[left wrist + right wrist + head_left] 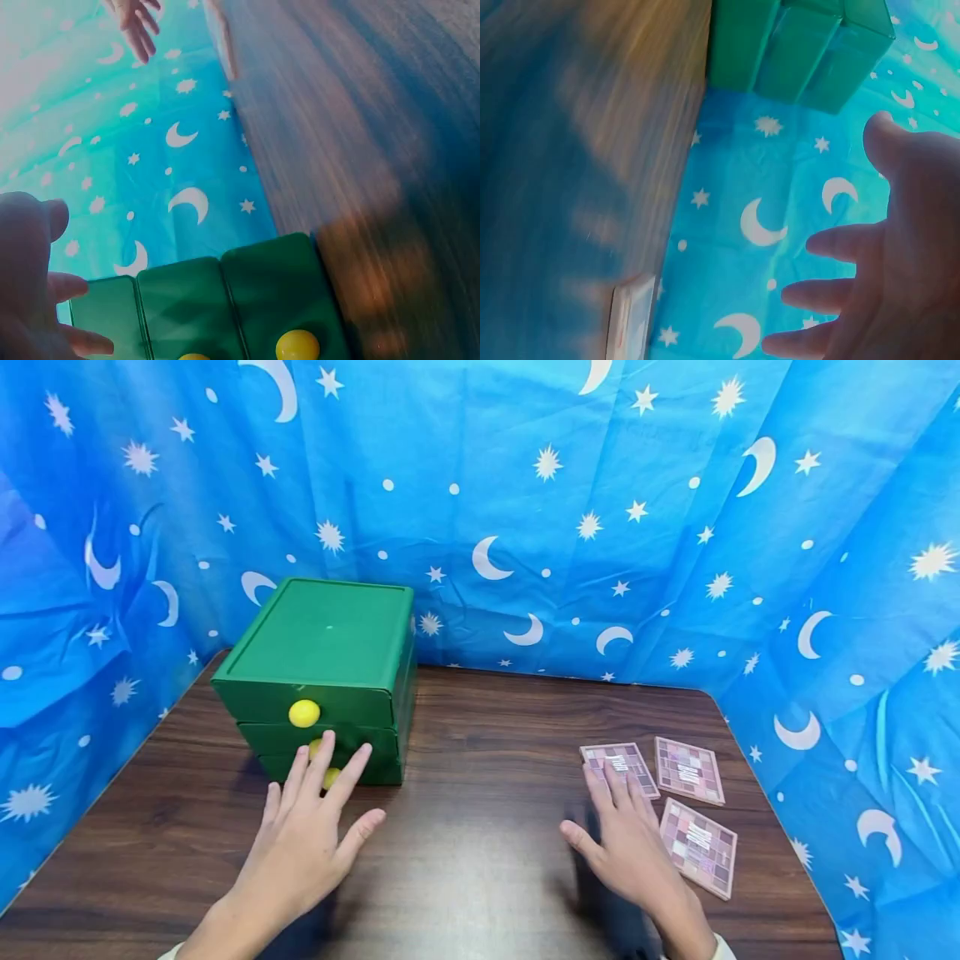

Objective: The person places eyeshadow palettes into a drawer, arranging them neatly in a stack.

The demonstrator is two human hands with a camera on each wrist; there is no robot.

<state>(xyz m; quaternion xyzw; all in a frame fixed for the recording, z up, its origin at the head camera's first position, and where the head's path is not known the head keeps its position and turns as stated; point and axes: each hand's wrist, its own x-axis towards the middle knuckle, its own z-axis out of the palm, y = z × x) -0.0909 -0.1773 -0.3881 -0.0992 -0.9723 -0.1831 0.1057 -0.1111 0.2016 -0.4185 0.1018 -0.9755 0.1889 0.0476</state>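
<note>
A green chest of small drawers [330,631] with round yellow knobs stands at the left of the table. My left hand [303,839], fingers spread, hovers in front of its drawer fronts and partly hides the lower knobs; the top knob [303,713] shows fully. Whether a fingertip touches the chest, I cannot tell. On the right, my right hand [628,847] is held out with fingers extended and grips nothing. Near its fingertips lies a pinkish makeup palette [637,762], partly covered by them in the head view. Two similar palettes, one behind [688,770] and one nearer [700,847], lie beside it.
The dark wood-grain table [480,835] has rounded far corners. Blue cloth [487,485] printed with white moons and stars hangs along the back and both sides. The chest stands close to the back cloth.
</note>
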